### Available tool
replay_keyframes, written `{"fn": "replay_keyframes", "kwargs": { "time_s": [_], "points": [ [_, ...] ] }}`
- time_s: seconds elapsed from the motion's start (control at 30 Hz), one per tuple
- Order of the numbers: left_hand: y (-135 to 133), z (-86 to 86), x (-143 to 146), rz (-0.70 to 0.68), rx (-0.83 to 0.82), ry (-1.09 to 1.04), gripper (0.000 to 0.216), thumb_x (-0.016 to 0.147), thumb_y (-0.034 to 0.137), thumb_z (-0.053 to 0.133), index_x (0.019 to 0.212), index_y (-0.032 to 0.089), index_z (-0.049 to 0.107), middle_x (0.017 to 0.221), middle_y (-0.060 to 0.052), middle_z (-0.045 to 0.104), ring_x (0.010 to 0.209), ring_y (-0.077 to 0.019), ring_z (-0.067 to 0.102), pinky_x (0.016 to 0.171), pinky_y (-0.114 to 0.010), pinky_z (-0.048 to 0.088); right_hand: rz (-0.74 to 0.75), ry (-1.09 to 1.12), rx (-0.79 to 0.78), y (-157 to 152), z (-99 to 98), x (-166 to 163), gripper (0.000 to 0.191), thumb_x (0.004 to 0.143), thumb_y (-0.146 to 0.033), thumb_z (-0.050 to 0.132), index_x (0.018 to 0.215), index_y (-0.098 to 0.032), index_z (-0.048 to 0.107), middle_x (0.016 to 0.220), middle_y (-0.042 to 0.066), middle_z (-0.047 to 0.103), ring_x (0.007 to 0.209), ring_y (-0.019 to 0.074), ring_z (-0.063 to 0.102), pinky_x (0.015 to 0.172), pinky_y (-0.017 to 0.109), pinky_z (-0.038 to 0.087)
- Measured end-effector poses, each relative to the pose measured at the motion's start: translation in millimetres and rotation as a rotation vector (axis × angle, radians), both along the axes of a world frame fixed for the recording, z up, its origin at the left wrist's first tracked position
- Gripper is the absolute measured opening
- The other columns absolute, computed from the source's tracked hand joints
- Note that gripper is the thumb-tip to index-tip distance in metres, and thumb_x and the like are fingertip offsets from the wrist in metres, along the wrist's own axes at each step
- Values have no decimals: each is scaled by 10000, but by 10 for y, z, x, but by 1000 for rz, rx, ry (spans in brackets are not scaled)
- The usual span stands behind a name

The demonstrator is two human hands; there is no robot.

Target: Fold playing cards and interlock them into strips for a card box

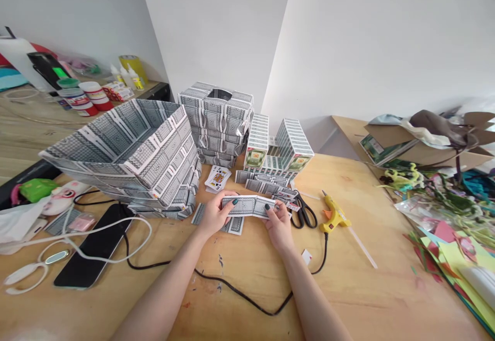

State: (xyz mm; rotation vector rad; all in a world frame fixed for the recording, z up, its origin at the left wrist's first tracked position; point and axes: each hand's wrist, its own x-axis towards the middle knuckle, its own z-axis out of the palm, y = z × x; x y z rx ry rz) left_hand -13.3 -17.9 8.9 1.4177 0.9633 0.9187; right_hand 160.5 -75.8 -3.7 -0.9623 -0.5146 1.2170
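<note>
A strip of folded playing cards [249,205], grey-patterned backs up, is held just above the wooden table [356,289]. My left hand [217,215] grips its left end with thumb on top. My right hand [277,223] pinches its right end. More folded cards [235,225] lie flat under the strip. A large woven card basket [131,150] stands to the left of my hands.
Black scissors [303,212] and a yellow glue gun [333,216] with a black cord lie right of my hands. Card stacks [278,150] and a woven card box [216,119] stand behind. A phone [93,248] with white cable lies left. Coloured paper scraps [452,248] crowd the right edge.
</note>
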Motion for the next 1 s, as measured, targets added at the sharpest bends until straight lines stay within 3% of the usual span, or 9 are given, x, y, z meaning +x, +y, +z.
{"fn": "replay_keyframes", "kwargs": {
  "time_s": [0.2,0.43,0.63,0.83,1.0],
  "points": [
    [8,29,-37,-7,-71,15,247,769,335,501,963,188,539,543,65,467,336,-41,357,304,-142,310,138,-85,6,-45,89,-19,394,685,-276,657,1046,-290,498,811,-25,556,693,130,551,546,243,535],
    [9,39,-56,51,-16,77,239,735,361,534,904,194,560,591,37,525,403,-72,427,304,-145,326,188,-168,13,-74,127,-20,351,665,-242,680,994,-253,559,849,-1,540,732,144,530,447,221,549],
    [34,58,-56,46,102,149,211,713,336,569,863,189,591,812,-16,615,606,-119,545,455,-182,424,235,-119,-2,-79,162,-47,365,649,-236,691,982,-255,541,912,1,564,742,152,590,492,258,565],
    [43,59,-78,60,174,234,174,726,327,552,798,176,597,774,-15,631,709,-159,573,626,-246,453,367,-96,-45,-82,127,-49,368,662,-258,674,992,-247,510,889,4,577,640,154,633,489,286,554],
    [14,51,-67,71,208,282,200,758,367,510,810,182,567,785,-16,625,722,-167,571,667,-266,445,397,-95,-37,-88,116,-75,355,686,-276,655,996,-255,485,868,-8,580,646,153,639,532,302,560]
  ]
}}
